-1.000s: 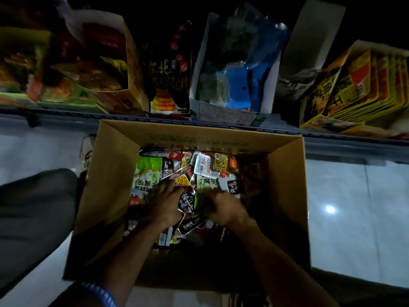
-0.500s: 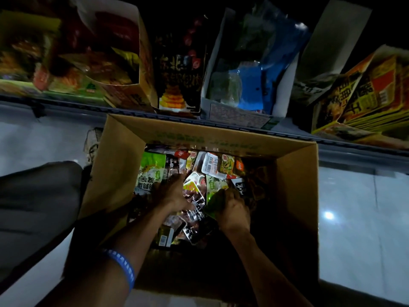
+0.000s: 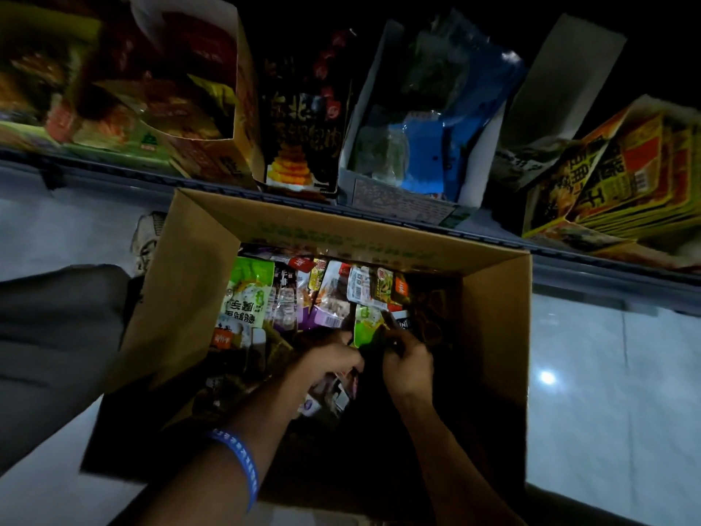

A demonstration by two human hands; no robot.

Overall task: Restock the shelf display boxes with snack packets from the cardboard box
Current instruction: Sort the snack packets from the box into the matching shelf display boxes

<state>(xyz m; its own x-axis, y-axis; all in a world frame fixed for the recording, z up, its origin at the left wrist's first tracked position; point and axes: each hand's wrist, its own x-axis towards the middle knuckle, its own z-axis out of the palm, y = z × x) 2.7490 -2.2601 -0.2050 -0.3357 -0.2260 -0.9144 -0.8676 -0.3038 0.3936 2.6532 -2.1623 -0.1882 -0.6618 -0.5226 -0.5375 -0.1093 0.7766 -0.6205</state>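
Observation:
An open cardboard box (image 3: 182, 298) stands on the floor in front of the shelf, full of mixed snack packets (image 3: 303, 294). Both my hands are down inside it. My right hand (image 3: 407, 364) pinches a small green packet (image 3: 367, 323) at its lower end. My left hand (image 3: 328, 368) is just left of it, its fingers curled down among dark packets; what it holds is hidden. On the shelf above stand display boxes: a white one with blue packets (image 3: 428, 161), a black one (image 3: 303, 134), and a red and yellow one (image 3: 182, 108).
A yellow display box (image 3: 626, 180) of flat packets leans at the shelf's right end, beside a grey flap (image 3: 557, 89). The shelf's grey edge (image 3: 569, 260) runs just behind the cardboard box. My knee (image 3: 57, 336) is at left, glossy floor tiles (image 3: 607, 392) at right.
My hands have shifted right within the box and come together. The right hand has lifted the green packet upright; the left hand has moved from the packets in the middle to beside it.

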